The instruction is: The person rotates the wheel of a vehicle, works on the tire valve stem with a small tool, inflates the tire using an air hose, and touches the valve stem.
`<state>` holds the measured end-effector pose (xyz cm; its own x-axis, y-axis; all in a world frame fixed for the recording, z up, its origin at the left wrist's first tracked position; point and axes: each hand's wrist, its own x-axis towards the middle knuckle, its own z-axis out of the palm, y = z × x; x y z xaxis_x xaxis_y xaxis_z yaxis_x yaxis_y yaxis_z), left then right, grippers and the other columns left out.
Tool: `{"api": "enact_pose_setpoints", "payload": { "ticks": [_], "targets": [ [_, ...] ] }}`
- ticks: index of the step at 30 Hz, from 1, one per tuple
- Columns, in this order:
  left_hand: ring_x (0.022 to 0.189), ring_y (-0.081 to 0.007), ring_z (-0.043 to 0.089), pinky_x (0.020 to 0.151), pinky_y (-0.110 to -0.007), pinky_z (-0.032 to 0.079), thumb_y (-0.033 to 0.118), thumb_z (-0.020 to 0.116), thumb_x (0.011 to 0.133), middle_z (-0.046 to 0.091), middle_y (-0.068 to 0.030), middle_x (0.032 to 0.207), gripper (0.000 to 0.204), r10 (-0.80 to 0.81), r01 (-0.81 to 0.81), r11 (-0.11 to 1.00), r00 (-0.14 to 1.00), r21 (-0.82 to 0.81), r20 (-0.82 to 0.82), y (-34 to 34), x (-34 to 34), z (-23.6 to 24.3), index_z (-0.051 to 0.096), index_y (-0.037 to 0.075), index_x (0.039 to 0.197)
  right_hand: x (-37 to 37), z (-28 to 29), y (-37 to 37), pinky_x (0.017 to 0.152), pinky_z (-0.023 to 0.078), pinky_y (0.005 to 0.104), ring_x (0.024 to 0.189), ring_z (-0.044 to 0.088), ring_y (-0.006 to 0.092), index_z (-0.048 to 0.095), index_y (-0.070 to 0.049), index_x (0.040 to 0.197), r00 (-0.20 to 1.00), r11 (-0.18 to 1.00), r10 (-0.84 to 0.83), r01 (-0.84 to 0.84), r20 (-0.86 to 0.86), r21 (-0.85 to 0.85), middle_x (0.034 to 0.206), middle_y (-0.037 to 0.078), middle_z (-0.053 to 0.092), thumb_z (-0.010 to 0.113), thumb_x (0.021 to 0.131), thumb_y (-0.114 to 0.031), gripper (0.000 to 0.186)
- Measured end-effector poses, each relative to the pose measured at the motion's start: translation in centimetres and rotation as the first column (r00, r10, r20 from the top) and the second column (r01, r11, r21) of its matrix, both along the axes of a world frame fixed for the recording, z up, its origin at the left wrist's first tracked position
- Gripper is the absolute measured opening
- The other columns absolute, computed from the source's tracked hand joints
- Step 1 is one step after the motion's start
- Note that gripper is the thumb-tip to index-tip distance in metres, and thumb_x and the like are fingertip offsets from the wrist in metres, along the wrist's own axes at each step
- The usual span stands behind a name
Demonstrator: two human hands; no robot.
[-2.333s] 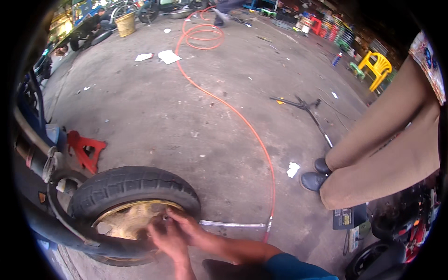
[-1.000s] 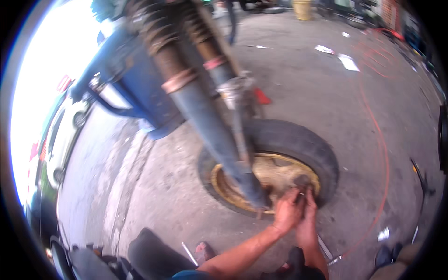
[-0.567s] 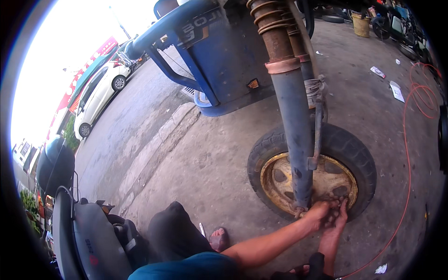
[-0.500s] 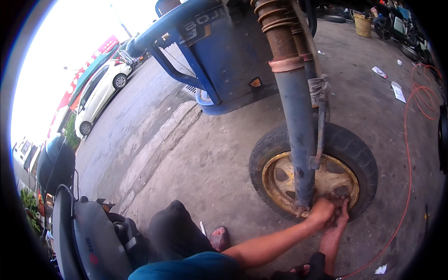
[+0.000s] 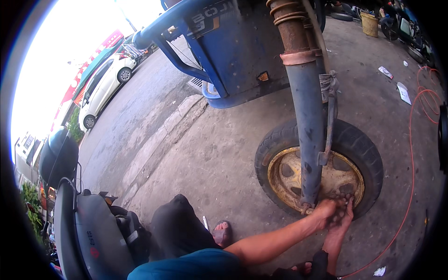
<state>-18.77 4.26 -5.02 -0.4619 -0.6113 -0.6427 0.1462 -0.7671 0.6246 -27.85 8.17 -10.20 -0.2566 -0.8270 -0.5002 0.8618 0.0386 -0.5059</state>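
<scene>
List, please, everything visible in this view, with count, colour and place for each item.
wheel: one, black tyre on yellow rim, centre right on the concrete
fork leg: one, blue and rusty, upright in front of the wheel
vehicle body: one, blue, top centre
hose: one, orange, right side on the ground
car: one, white, upper left on the road
scooter: one, dark grey, lower left
left hand: at the rim's lower edge
right hand: beside it, touching the rim
</scene>
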Motion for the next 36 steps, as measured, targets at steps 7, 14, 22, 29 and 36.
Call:
{"api": "enact_pose_setpoints", "payload": {
  "ticks": [7, 14, 22, 29, 36],
  "targets": [
    [0.057, -0.0258, 0.061, 0.056, -0.043, 0.047, 0.018, 0.056, 0.082, 0.061, -0.0164, 0.068, 0.019, 0.251, 0.652, 0.280, 0.659, -0.704, 0.709, 1.4, -2.6, 0.7, 0.055, -0.001, 0.083, -0.6, 0.7, 1.6, 0.081, 0.048, 0.0295, 0.093, 0.059, 0.0176, 0.055, -0.005, 0.114, 0.990, 0.987, -0.089, 0.072, -0.112, -0.147, 0.106, 0.007, 0.059, 0.044, 0.094, -0.027, 0.032],
    [0.054, -0.0141, 0.055, 0.044, -0.027, 0.042, 0.008, 0.056, 0.082, 0.058, -0.0072, 0.068, 0.006, 0.211, -0.217, 0.974, 0.974, -0.066, -0.081, -0.7, 1.1, 3.1, 0.058, 0.003, 0.085, 1.6, 3.3, -1.4, 0.038, 0.037, 0.0203, 0.053, 0.053, 0.0078, 0.059, -0.013, 0.099, 0.980, 0.998, 0.048, -0.039, 0.192, -0.052, 0.078, -0.003, 0.059, 0.052, 0.090, -0.033, 0.022],
    [0.078, -0.0161, 0.062, 0.068, -0.027, 0.048, 0.002, 0.058, 0.079, 0.064, -0.0102, 0.087, 0.016, 0.269, 0.238, 0.445, 0.884, -0.863, 0.382, 0.6, -1.0, 2.0, 0.063, -0.001, 0.093, 0.7, 3.7, -0.7, 0.082, 0.043, 0.0305, 0.090, 0.055, 0.0148, 0.055, -0.010, 0.105, 0.953, 0.975, -0.042, 0.104, 0.299, -0.196, 0.097, 0.003, 0.058, 0.045, 0.094, -0.028, 0.024],
    [0.053, -0.0179, 0.056, 0.046, -0.030, 0.045, 0.001, 0.059, 0.079, 0.061, -0.0103, 0.074, 0.007, 0.180, -0.162, 0.936, 0.983, -0.312, 0.029, 0.1, -0.8, 2.9, 0.058, -0.003, 0.084, 0.6, 2.4, -0.4, 0.044, 0.045, 0.0193, 0.052, 0.053, 0.0082, 0.057, -0.010, 0.108, 0.961, 0.956, 0.028, 0.055, 0.275, -0.287, 0.097, 0.004, 0.062, 0.044, 0.094, -0.032, 0.029],
    [0.042, -0.0142, 0.048, 0.036, -0.026, 0.038, 0.006, 0.059, 0.082, 0.056, -0.0077, 0.061, 0.007, 0.100, -0.089, 0.989, 0.991, 0.122, -0.088, -1.0, -0.7, 3.4, 0.058, -0.001, 0.084, 0.5, 2.8, -0.1, 0.032, 0.033, 0.0185, 0.049, 0.049, 0.0059, 0.054, -0.010, 0.114, 0.969, 0.986, -0.008, 0.048, 0.245, -0.160, 0.083, -0.002, 0.059, 0.044, 0.094, -0.034, 0.033]
  ]
}}
